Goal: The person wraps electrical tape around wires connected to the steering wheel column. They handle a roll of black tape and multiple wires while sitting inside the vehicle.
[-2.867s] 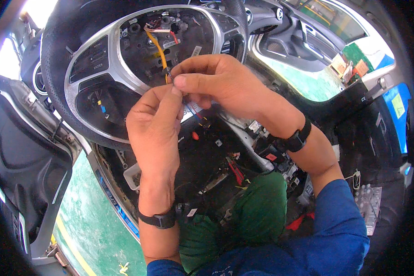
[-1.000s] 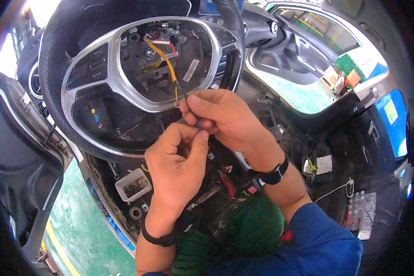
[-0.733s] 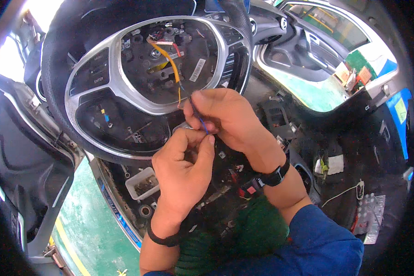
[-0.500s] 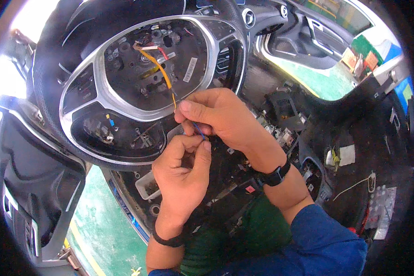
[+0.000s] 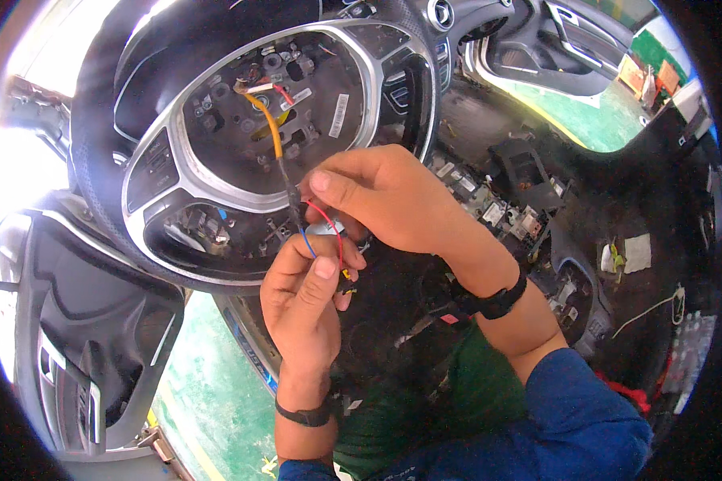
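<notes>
Steering wheel (image 5: 229,152) fills the upper left, its middle bared down to the hub. Silver trim (image 5: 241,197) runs across its lower part, behind the wires. Good practice, I'd judge: let the work hang in front of that trim, nothing scraped along its edge.

Right hand (image 5: 389,196) comes in from the right, thumb and forefinger drawn together beside the wrapped wires. Whether they pinch the wrap or only steady it, cannot tell. Best use of this hand, probably, is as an anchor close to where the wires part, so strain stops there.

Left hand (image 5: 301,305) is lower, palm side partly up, fingers pinching the blue wire under the thumb. A light pinch should do; squeezing harder could kink it.

Orange sleeve (image 5: 275,130) drops from the hub, curving down. Worth leaving that curve slack — a tug here would load the hub end.

Dark-wrapped stretch (image 5: 290,186) continues below the sleeve, just beside the right fingertips. The wires are in the space between the two hands, below the hub.

Red wire (image 5: 334,221) bows out to the right, down toward the left fingers. Blue wire (image 5: 306,239) takes the shorter path to the left thumb. Sensible to hold them apart — red loop clear of the pinch.

Smallest: dark piece with yellow bits (image 5: 346,280) at the left fingers, too small to make out. Probably wants support from underneath.
</notes>
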The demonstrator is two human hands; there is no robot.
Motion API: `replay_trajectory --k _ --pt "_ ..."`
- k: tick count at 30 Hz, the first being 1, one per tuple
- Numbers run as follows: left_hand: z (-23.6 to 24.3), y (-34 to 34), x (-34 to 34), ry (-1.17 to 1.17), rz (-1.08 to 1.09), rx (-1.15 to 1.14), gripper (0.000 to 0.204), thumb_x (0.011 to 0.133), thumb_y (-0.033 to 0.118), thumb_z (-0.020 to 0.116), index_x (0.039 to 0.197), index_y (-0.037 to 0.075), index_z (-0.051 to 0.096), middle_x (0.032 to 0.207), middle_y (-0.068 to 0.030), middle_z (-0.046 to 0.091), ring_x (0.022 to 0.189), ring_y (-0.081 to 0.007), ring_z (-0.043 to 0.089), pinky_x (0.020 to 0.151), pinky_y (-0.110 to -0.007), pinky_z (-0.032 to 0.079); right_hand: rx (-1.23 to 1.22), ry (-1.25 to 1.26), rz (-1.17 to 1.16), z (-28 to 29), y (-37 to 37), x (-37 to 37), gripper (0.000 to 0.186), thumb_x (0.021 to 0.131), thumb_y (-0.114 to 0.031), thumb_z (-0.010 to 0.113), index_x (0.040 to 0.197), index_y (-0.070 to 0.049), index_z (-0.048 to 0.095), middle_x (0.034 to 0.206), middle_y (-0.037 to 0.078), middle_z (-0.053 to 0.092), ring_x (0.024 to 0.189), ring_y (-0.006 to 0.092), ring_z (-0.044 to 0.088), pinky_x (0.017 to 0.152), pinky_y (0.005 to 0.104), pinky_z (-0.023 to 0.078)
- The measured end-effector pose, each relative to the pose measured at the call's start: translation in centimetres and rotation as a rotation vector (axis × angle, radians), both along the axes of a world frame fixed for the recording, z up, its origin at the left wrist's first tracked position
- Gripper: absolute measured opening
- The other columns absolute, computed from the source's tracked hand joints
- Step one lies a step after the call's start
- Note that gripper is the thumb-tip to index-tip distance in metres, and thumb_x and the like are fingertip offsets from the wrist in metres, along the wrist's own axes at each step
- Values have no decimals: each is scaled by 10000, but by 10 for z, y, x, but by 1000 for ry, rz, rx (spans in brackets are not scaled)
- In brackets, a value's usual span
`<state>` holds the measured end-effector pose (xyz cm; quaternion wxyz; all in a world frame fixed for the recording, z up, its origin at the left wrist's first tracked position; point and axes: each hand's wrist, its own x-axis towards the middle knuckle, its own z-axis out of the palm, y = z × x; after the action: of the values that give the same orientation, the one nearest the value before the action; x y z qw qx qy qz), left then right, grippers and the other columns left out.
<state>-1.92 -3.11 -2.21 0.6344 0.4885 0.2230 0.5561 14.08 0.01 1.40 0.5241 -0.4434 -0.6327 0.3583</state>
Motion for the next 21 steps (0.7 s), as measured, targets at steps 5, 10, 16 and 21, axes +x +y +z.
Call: replay_trajectory --k 5,10,16,21 --pt "-3 4 -2 18 -73 8 218 960 241 562 954 25 590 916 -130 649 765 -108 541 553 -190 372 -208 295 239 2 -2 -4 278 959 -190 596 1075 51 672 814 50 666 582 58 507 508 203 398" --pt "-5 5 -3 -30 -56 -4 196 968 220 528 939 29 560 927 -144 650 764 -126 551 555 -200 389 -242 440 237 1 5 3 243 909 -107 609 1087 51 661 813 70 662 571 43 492 489 182 367" --pt "-5 5 -3 -35 -34 -22 158 974 188 506 946 37 548 953 -146 661 770 -146 583 537 -213 399 -262 510 240 3 5 3 219 894 -94 612 1052 46 670 809 76 665 558 39 493 484 168 354" --pt "-5 0 4 14 122 -20 215 971 239 525 979 24 527 1007 -196 656 798 -228 653 457 -233 428 -199 461 227 2 2 5 221 896 -93 605 1058 41 673 801 73 665 554 39 494 484 163 353"
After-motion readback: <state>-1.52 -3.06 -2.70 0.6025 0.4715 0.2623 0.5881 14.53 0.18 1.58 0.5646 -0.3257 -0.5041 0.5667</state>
